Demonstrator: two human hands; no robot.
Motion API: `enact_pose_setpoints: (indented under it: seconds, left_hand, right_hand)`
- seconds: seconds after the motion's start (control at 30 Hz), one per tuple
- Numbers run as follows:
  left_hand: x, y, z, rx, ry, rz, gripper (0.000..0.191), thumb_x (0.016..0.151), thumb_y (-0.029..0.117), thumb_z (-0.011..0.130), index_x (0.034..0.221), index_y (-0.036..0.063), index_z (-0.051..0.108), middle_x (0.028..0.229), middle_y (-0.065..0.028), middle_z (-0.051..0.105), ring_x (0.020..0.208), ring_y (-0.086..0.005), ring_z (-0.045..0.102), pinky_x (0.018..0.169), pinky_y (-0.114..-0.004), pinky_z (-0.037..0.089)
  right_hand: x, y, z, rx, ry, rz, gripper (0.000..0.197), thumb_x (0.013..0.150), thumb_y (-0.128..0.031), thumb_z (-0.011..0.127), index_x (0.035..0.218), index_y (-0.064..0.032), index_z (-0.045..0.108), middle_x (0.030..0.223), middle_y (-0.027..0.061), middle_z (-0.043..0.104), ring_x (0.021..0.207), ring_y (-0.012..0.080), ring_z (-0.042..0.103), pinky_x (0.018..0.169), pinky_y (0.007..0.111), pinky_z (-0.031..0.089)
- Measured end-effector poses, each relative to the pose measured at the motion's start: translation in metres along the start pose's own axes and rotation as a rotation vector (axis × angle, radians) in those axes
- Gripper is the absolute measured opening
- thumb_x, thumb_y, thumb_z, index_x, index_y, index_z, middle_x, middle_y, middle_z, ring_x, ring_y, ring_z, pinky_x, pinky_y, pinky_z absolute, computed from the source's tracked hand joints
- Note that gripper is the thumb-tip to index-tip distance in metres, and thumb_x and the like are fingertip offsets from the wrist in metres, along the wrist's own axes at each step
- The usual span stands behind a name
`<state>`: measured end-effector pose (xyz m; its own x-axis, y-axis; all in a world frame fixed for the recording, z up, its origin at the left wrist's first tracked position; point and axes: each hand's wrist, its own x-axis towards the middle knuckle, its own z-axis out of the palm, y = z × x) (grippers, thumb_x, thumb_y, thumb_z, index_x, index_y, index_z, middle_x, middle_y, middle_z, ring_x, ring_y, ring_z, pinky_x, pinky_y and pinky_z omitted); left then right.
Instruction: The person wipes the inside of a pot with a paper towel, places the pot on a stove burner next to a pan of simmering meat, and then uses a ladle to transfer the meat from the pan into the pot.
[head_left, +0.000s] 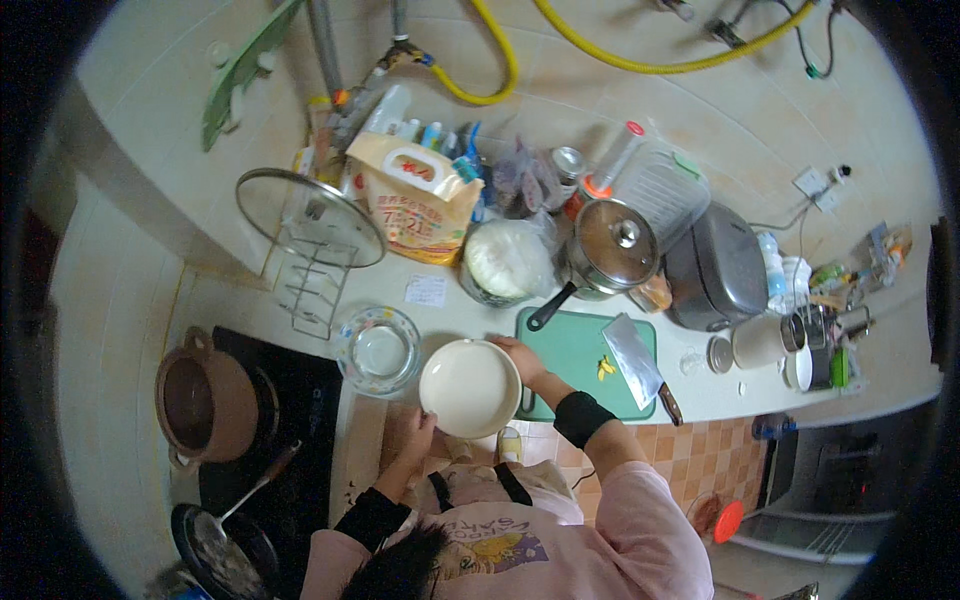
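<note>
My left hand and my right hand grip the rim of a cream-coloured round bowl from opposite sides. Its inside looks bare, and it is held at the counter's front edge. Just left of it is a clear glass bowl with a patterned rim; whether it holds liquid I cannot tell. Beside my right hand lies a green cutting board, bearing small yellow pieces and a cleaver with a wooden handle that juts past the board.
At left, a brown clay pot and a dark pan with a ladle stand on a black cooktop. Behind are a wire rack, glass lid, flour bag, lidded saucepan and grey appliance.
</note>
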<state>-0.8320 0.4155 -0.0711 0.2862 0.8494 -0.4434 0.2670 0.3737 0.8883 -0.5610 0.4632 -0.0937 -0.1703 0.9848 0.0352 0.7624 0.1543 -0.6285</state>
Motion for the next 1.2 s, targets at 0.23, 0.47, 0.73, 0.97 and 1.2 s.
enact_pose_setpoints:
  seconds: [0.23,0.47,0.73,0.97,1.2]
  left_hand:
    - [0.026,0.006,-0.001,-0.348,-0.128,-0.092,0.041,0.085,0.018,0.041,0.117,-0.0057,0.031,0.101,-0.0167,0.049,0.083,-0.0247,0.057,0.065,-0.032,0.052]
    - [0.049,-0.001,-0.006,-0.241,-0.107,-0.022,0.033,0.085,0.016,0.041,0.111,-0.005,0.037,0.098,-0.0158,0.05,0.079,-0.0246,0.057,0.064,-0.033,0.052]
    - [0.071,-0.006,0.009,-0.247,-0.067,0.003,0.032,0.085,0.015,0.04,0.111,-0.0026,0.036,0.101,-0.0164,0.048,0.086,-0.0271,0.054,0.066,-0.037,0.052]
    - [0.077,-0.01,0.009,-0.279,-0.06,-0.014,0.031,0.087,0.015,0.038,0.113,-0.001,0.036,0.105,-0.0127,0.046,0.09,-0.0224,0.052,0.07,-0.034,0.05]
    - [0.079,-0.007,0.009,-0.338,0.045,-0.086,0.037,0.086,0.02,0.041,0.116,0.0002,0.033,0.108,-0.0154,0.045,0.092,-0.0261,0.052,0.071,-0.035,0.05]
  right_hand:
    - [-0.027,0.004,-0.015,0.458,0.279,0.358,0.028,0.073,-0.009,0.057,0.1,-0.003,0.053,0.098,0.0137,0.055,0.092,0.0239,0.054,0.081,0.031,0.041]
    - [-0.133,0.014,-0.051,0.492,0.427,0.522,0.028,0.069,0.0,0.06,0.097,-0.0037,0.054,0.091,0.0089,0.058,0.084,0.0196,0.056,0.074,0.029,0.045]
    - [-0.247,0.01,-0.075,0.476,0.775,0.872,0.024,0.074,-0.007,0.059,0.098,-0.0017,0.054,0.089,0.0082,0.059,0.085,0.0159,0.056,0.072,0.026,0.045]
    - [-0.322,0.037,-0.089,0.377,1.07,0.962,0.027,0.076,-0.011,0.06,0.099,0.0009,0.054,0.092,0.0096,0.058,0.085,0.0168,0.056,0.075,0.028,0.045]
    - [-0.37,0.092,-0.108,0.347,1.267,1.054,0.022,0.076,-0.011,0.059,0.094,0.0017,0.054,0.085,0.0069,0.058,0.075,0.0128,0.054,0.068,0.025,0.044]
